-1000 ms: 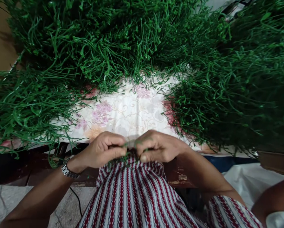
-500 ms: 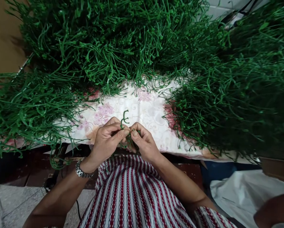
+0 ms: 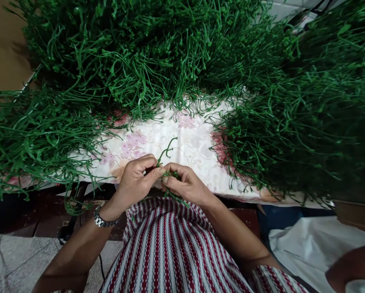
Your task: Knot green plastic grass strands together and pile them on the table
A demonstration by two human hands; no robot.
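Note:
Between finger and thumb my left hand pinches a thin green plastic-looking stem, whose small forked tip points up over the cloth. My right hand is closed right beside it, the fingertips of both hands almost touching. Green stem pieces hang out below the right hand, over the striped garment in my lap. The join between the stem and these pieces is hidden by the fingers. Both hands are at the near edge of the floral cloth.
A tall heap of green stems lies along the back. Another pile is at the left, and a large one at the right. A brown box edge and white sheeting are at the lower right.
The forked stem tip has tilted to the right and shows more length. My right hand has turned and sits slightly lower, with more green pieces showing beneath it.

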